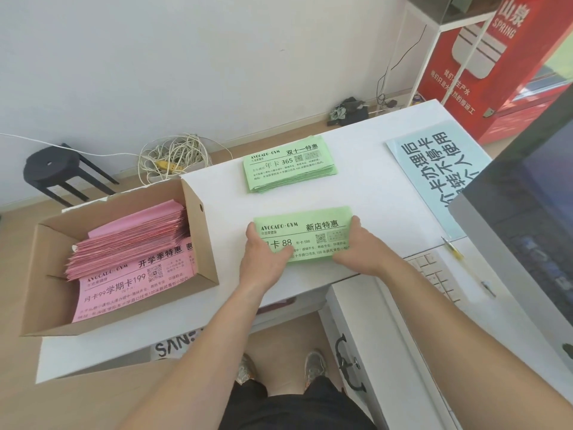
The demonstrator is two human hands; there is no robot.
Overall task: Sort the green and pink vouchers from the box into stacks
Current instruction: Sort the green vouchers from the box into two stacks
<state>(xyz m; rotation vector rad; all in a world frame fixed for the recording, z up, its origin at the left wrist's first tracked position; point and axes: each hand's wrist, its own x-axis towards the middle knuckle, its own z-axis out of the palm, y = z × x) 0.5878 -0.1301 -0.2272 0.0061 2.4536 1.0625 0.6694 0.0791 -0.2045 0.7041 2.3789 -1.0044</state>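
On the white table (372, 197), the near green stack (305, 234) is held.
Its edges are gripped by the left hand (266, 252) and right hand (356, 246); the far green stack (290, 164) is set apart, pink vouchers (130, 259) are kept in the left box (204, 243).

Both bare arms (217, 324) reach forward side by side. The left hand (265, 256) and right hand (356, 246) clasp the green stack (307, 234) by its short ends, palms down, thumbs pointing inward.
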